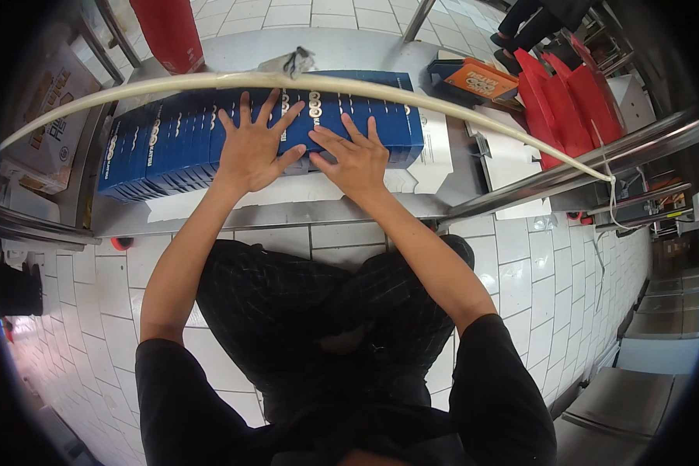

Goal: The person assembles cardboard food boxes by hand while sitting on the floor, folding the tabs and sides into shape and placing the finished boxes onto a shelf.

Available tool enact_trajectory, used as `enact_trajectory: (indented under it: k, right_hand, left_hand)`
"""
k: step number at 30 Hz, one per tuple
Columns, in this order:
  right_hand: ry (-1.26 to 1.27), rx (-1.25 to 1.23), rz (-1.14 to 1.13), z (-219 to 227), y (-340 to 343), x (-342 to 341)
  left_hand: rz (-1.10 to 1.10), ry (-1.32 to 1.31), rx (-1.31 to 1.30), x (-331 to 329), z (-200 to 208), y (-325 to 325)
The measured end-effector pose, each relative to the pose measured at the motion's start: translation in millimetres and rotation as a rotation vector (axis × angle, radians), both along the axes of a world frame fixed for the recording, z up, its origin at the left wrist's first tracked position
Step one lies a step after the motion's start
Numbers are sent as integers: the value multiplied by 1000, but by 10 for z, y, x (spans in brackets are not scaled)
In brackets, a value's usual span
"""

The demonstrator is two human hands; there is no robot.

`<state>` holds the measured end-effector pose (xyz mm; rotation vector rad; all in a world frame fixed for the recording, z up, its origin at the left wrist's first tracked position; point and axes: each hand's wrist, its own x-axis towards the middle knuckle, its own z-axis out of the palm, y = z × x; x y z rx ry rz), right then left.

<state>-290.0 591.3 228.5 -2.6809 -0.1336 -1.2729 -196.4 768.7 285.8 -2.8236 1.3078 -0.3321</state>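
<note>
A long row of dark blue printed cartons (pixel 194 132), packed tightly side by side, sits on a low steel shelf (pixel 287 214). My left hand (pixel 256 147) lies on the middle of the row with its fingers spread. Just right of it, my right hand (pixel 355 155) rests on the blue cartons too, fingers stretched out and apart. The two thumbs point toward each other with a small gap. Neither hand grips anything. Whether the cartons are folded flat or filled, I cannot tell. White paper sheets (pixel 435 147) stick out under and beside the row.
A pale tube (pixel 458 107) arches across above the cartons. Red bags (pixel 571 109) and an orange-and-black box (pixel 478 76) stand at right, near a steel rail (pixel 567 165). A red carton (pixel 167 35) is at far left, a brown box (pixel 50 116) left. Someone's dark-clothed legs (pixel 524 19) show far right.
</note>
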Motion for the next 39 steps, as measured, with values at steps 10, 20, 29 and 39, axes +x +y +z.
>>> enact_trajectory:
  k: [10, 20, 29, 39]
  right_hand:
    - [128, 243, 65, 211, 104, -13]
    - [548, 1243, 120, 201, -1179, -492]
    - [481, 1318, 216, -262, -1005, -532]
    - [668, 1274, 256, -152, -1155, -678]
  left_hand:
    - [-25, 14, -82, -2, 4, -24]
    - [-37, -64, -267, 876, 178, -405]
    - [157, 124, -127, 666, 129, -563]
    - [75, 216, -105, 688, 147, -440]
